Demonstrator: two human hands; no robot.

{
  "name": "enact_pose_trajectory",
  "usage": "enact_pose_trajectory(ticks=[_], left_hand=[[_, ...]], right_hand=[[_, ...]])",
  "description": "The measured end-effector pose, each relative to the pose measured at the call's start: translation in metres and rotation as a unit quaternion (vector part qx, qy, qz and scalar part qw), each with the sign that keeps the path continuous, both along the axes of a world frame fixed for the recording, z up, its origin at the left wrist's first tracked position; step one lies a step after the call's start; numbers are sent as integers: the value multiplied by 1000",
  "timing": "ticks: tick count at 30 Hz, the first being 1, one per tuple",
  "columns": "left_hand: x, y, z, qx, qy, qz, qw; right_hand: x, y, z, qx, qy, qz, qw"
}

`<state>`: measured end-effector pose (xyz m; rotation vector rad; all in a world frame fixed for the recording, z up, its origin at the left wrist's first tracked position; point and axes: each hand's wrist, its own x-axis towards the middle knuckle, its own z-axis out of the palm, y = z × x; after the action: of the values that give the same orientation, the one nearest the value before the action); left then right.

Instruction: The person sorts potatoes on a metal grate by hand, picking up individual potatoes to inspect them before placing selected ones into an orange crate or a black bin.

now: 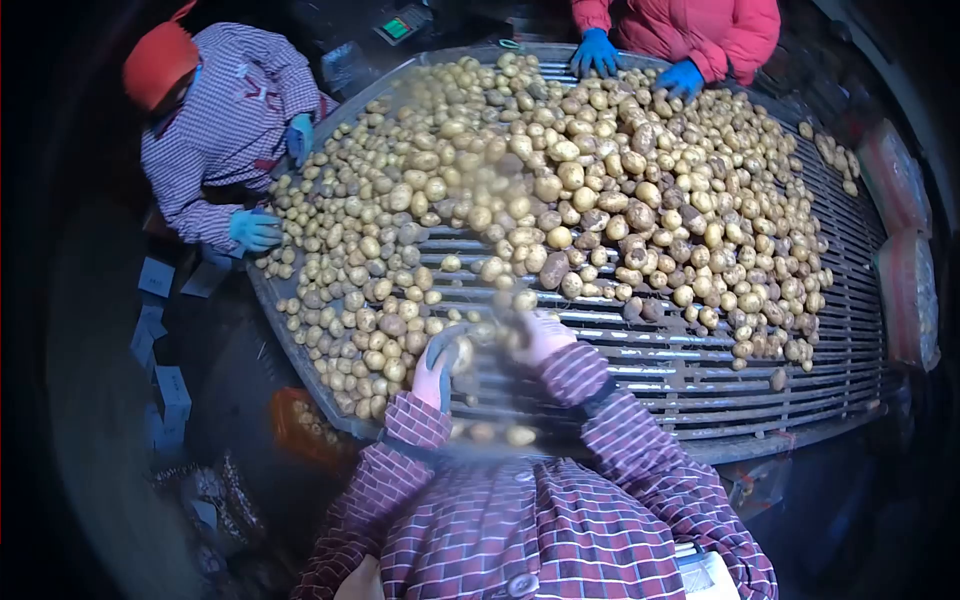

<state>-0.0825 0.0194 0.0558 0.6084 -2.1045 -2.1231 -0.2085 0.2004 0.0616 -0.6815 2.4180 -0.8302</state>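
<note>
My left hand [438,368], in a pink and grey glove, is at the near edge of the slatted sorting table [700,380] and curls around a potato [463,353]. My right hand [548,338], in a pink glove, lies just to its right beside a few blurred potatoes [522,300]. The blur hides its fingers, so its grip cannot be read. A large heap of potatoes [600,190] covers the far and left parts of the table. Two more potatoes [500,434] show below my hands, near my checked sleeves.
A person in a checked shirt and orange cap works at the left edge with blue gloves [255,230]. Another in a red jacket stands at the far end, blue gloves [598,50] on the pile. Filled sacks [910,290] are at the right. An orange net bag [300,425] lies below the table.
</note>
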Motion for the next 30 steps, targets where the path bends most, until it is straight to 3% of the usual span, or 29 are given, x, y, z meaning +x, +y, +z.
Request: enact_pose_trajectory(ticks=[1,2,3,4,5,6,7,8,9,11,13,16,17,18,19,20,21,22,24,25,27,28,29,30], left_hand=[[1,9,12,55,-29,46,997],[1,17,18,84,-36,53,994],[3,23,23,111,-44,64,991],[6,29,27,139,-52,80,986],[9,37,29,167,-58,97,979],[10,50,27,98,-30,80,992],[9,63,24,28,-4,59,998],[8,71,20,-93,-14,39,995],[7,75,23,-213,-27,15,977],[9,77,34,-298,-45,-39,953],[5,79,38,-363,-78,-56,927],[10,81,47,-318,-104,-100,937],[10,81,52,-297,-119,-105,942],[11,72,27,-413,-100,-106,899],[12,61,31,-290,-82,-68,951],[13,49,35,-164,-57,-23,984],[14,36,33,-119,-43,15,992],[9,28,46,-50,-70,84,993],[10,5,34,-47,-89,151,983],[6,-4,29,-113,-82,148,979],[14,-2,18,-167,-139,43,975],[22,6,4,-193,-144,-21,970],[33,16,-8,-214,-151,-87,961],[25,35,20,-292,-120,-149,937]], right_hand=[[-3,9,4,-121,-91,-27,988],[-4,20,9,-215,-292,-56,930],[-5,30,8,-270,-385,-67,880],[2,42,-14,-319,-333,-39,886],[14,44,-18,-362,-391,-59,844],[25,47,-21,-400,-446,-81,797],[36,45,-4,-411,-590,-155,677],[46,42,-14,-448,-612,-129,639],[47,42,-20,-461,-612,-118,632],[46,46,-30,-490,-608,-103,616],[47,41,-36,-492,-580,-69,646],[39,31,-44,-490,-626,-104,598],[36,31,-37,-526,-656,-97,533],[31,27,-33,-536,-691,-142,465],[25,23,-32,-541,-720,-188,393],[15,22,-38,-569,-784,-247,26],[5,20,-44,-482,-757,-285,-336],[-3,13,-27,-512,-756,-284,-294],[0,-13,-34,-650,-676,-299,178],[6,-15,-13,-631,-701,-186,275],[3,-17,-25,-616,-693,-196,319],[-6,-15,-30,-646,-688,-159,290],[-18,-9,-35,-649,-732,-155,138],[-31,-4,-39,-626,-765,-151,-15]])
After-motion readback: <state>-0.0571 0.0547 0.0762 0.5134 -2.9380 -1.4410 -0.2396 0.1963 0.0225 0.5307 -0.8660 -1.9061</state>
